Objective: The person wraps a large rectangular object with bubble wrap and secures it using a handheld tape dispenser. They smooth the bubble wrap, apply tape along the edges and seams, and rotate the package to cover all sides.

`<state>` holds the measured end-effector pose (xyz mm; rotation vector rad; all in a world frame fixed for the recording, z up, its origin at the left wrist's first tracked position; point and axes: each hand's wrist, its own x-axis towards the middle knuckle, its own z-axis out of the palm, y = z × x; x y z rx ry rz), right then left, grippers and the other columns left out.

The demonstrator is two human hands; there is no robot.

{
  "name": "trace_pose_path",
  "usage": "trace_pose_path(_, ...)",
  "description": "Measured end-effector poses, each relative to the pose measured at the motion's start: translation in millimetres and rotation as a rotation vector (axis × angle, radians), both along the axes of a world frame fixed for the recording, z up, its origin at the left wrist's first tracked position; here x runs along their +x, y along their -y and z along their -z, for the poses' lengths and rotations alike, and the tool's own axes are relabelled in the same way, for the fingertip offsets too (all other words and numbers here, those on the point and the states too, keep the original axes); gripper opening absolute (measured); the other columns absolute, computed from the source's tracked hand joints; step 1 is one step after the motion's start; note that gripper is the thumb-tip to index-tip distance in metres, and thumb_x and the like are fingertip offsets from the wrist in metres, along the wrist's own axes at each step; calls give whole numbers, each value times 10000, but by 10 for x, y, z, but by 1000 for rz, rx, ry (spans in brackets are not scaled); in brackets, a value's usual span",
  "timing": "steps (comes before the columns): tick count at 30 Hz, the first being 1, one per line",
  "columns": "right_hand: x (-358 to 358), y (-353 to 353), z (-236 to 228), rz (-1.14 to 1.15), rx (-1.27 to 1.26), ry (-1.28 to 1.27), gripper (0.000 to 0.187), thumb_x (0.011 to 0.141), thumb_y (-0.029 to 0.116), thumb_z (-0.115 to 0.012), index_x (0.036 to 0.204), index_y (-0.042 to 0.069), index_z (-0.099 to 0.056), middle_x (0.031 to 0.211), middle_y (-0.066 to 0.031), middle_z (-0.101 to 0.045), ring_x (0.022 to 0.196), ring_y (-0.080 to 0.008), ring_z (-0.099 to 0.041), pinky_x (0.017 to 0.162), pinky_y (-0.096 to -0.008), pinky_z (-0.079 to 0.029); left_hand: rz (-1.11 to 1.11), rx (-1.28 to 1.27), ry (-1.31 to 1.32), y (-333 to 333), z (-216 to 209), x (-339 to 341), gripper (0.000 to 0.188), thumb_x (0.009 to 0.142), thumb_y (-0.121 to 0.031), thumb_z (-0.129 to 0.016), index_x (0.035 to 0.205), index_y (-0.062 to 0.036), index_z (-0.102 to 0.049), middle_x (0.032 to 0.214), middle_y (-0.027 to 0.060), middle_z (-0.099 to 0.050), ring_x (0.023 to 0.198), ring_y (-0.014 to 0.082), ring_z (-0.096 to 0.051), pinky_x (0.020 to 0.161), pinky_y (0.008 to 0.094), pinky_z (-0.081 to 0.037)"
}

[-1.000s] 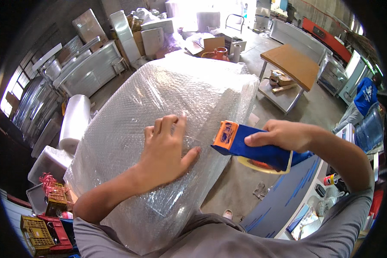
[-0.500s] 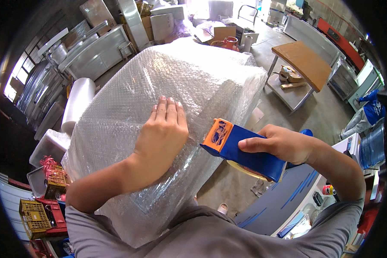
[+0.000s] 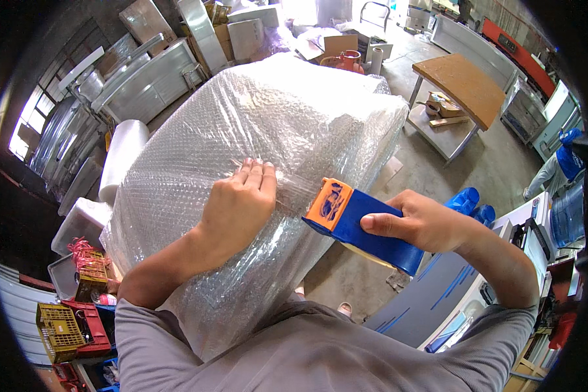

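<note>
Clear bubble wrap [image 3: 176, 176] covers a large bulky item in front of me; what is inside cannot be made out. My left hand [image 3: 238, 202] lies palm down on the wrap, its fingers stretched out together and pressing on it. In my right hand [image 3: 418, 222] is a blue and orange tape dispenser [image 3: 366, 225], gripped from the side with the thumb on top. Its orange end points toward my left hand, just above the wrap's right side. A shiny clear strip of tape [image 3: 293, 189] seems to span from the dispenser to my left fingers.
A wooden-topped table [image 3: 460, 85] stands at the far right. At the left are a white roll [image 3: 121, 157] and a yellow crate [image 3: 59, 330]. A grey panel with blue stripes [image 3: 418, 300] lies near right. Another person [image 3: 562, 163] is at the right edge.
My left hand has shifted slightly left and down, and its fingers have bunched a little. A clear strip now shows between it and the dispenser, which has barely moved.
</note>
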<state>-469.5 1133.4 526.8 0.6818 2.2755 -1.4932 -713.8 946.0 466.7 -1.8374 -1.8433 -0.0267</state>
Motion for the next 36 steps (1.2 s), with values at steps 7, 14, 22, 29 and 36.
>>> trace_pose_path(7, 106, 116, 222, 34, -59, -98, 689, 946, 607, -637, 1029, -71, -726, 831, -72, -700, 759, -128, -651, 661, -269, -515, 9, 5, 22, 63, 46, -5, 308, 853, -23, -605, 1136, 83, -666, 1120, 261, -713, 1074, 345, -717, 855, 402, -609)
trace_pose_path(14, 184, 148, 381, 76, -75, -106, 700, 947, 625, -620, 1006, -63, -732, 799, -80, -685, 760, -138, -636, 674, -305, -511, 39, 9, 55, 65, 67, -23, 280, 881, -23, -592, 1136, 66, -666, 1121, 253, -714, 1031, 335, -729, 802, 393, -619)
trace_pose_path(22, 181, 117, 594, 123, -130, -166, 710, 935, 644, -618, 960, -55, -741, 781, -70, -696, 707, -135, -653, 644, -293, -522, -153, -258, 386, 159, -332, 196, 668, 827, -265, -721, 1311, 153, -529, 1306, 359, -578, 1306, 427, -542, 1116, 471, -424)
trace_pose_path(29, 111, 63, 616, 115, -298, -202, 660, 913, 602, -672, 971, -52, -731, 811, -93, -713, 648, -136, -671, 607, -274, -544, -644, -1, 108, 51, 333, 995, 1310, 539, -609, -910, 1485, 98, -346, 1535, 299, -389, 1463, 408, -363, 1198, 560, -291)
trace_pose_path(36, 90, 61, 700, 111, -254, -285, 610, 931, 539, -678, 1000, -66, -715, 838, -121, -716, 660, -157, -694, 607, -291, -569, -663, 430, -53, -57, 704, 954, 900, 645, -473, -890, 1352, -11, -579, 1408, 162, -598, 1346, 300, -542, 1137, 433, -394)
